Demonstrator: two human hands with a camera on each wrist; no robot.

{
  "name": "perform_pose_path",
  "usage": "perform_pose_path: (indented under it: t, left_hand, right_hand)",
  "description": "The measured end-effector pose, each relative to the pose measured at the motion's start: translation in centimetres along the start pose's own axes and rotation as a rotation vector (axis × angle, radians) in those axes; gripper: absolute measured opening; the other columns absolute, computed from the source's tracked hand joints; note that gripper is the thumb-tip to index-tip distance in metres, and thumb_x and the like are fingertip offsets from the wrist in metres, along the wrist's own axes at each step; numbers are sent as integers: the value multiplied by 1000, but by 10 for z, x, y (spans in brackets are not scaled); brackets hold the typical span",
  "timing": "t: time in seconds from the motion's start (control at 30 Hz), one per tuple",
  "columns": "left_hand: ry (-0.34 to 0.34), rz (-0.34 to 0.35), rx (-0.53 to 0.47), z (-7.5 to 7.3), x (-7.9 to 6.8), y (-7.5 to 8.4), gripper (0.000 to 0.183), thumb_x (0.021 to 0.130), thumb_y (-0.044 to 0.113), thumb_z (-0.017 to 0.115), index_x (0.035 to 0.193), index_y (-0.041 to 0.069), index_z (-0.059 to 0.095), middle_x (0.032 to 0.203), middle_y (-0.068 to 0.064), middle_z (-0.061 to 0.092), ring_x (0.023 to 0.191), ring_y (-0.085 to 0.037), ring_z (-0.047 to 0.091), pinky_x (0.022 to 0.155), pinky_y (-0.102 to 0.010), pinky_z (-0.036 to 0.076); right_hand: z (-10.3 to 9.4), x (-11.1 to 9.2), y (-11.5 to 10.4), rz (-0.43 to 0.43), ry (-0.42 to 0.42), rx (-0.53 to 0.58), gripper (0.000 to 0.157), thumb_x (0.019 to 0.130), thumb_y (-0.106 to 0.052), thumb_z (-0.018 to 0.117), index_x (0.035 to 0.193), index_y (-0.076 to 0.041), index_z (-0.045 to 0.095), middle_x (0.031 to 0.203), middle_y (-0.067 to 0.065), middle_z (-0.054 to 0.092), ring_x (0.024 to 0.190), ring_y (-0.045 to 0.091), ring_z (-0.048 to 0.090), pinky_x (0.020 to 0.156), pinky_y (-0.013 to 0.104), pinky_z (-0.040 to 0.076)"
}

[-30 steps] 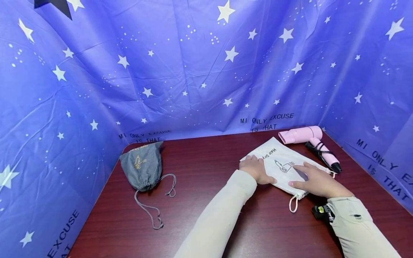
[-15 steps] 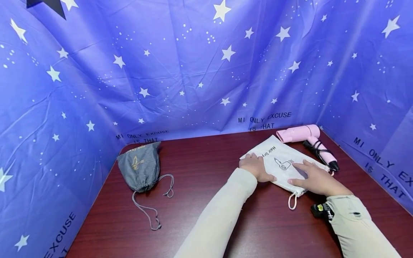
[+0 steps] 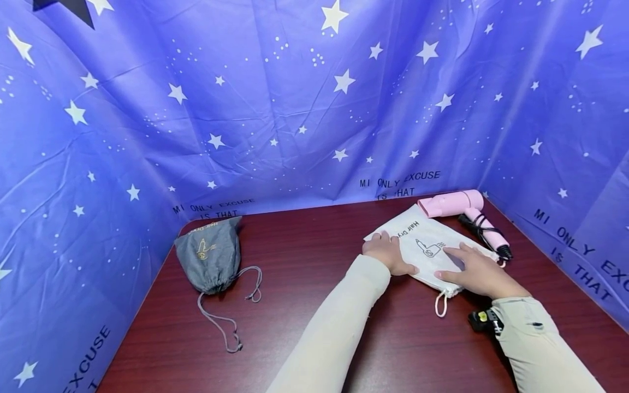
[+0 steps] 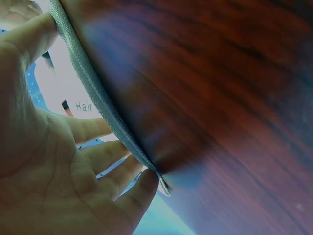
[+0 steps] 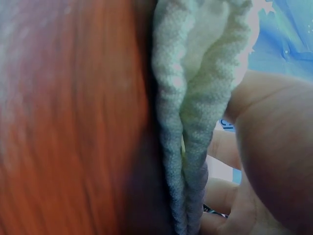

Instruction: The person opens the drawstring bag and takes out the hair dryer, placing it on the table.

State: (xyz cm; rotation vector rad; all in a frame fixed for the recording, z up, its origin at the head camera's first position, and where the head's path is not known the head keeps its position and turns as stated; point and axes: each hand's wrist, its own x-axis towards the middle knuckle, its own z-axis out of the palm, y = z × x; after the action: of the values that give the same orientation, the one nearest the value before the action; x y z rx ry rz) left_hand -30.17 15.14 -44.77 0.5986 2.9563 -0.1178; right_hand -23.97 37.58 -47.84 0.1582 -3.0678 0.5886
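A white drawstring bag printed with a hair dryer drawing lies flat on the right of the table. My left hand rests along its left edge, and in the left wrist view the thumb and fingers touch that edge, spread out. On the bag's near right part lies my right hand with its fingers extended. The right wrist view brings the bag's gathered mouth close up, slightly parted beside the thumb. Just behind the bag is a pink hair dryer, its black cord bundled at the handle.
A grey drawstring bag with loose cords sits on the left side of the dark red table. Blue star-printed cloth hangs around the back and sides. A white cord loop sticks out from the white bag.
The head view has shifted slightly, so everything appears a little further left. Both hands stay in place on the white bag.
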Motion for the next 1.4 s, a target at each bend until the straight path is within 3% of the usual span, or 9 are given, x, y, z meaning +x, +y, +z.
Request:
perform_pose_path:
  t: [0.27,0.63,0.97,1.23,1.4]
  left_hand:
    - [-17,-6,-20,-1,1,-3,95,80,85,59,157,32,41,160,11,41,143,-9,40,112,-35,43]
    - [-5,119,-107,4,1,-17,88,85,78,60,155,26,48,164,3,40,149,-13,39,110,-34,45]
    - [5,151,-116,12,-2,-23,88,90,77,54,156,20,45,167,-1,35,155,-14,31,119,-31,37]
    - [15,217,-50,17,-13,-35,84,94,76,48,154,17,47,161,0,41,151,-13,36,121,-35,35]
    - [-21,216,-62,9,-30,-48,83,97,74,46,158,17,42,167,-3,33,154,-16,33,123,-37,33]
  right_hand:
    - [0,1,-3,2,-9,2,87,88,-58,75,146,3,52,148,51,33,135,71,31,102,80,30]
    - [3,-2,1,3,-4,15,87,88,-56,76,146,4,52,148,51,33,135,70,33,102,80,31]
    - [0,1,0,11,-21,11,91,88,-61,73,148,2,50,150,50,30,136,69,30,102,82,29]
    - [-1,1,0,9,-20,9,90,88,-61,73,148,2,50,149,51,29,136,70,29,102,82,28]
    - [0,1,0,12,-16,-1,91,88,-63,72,148,3,50,149,51,30,135,71,30,102,81,29]
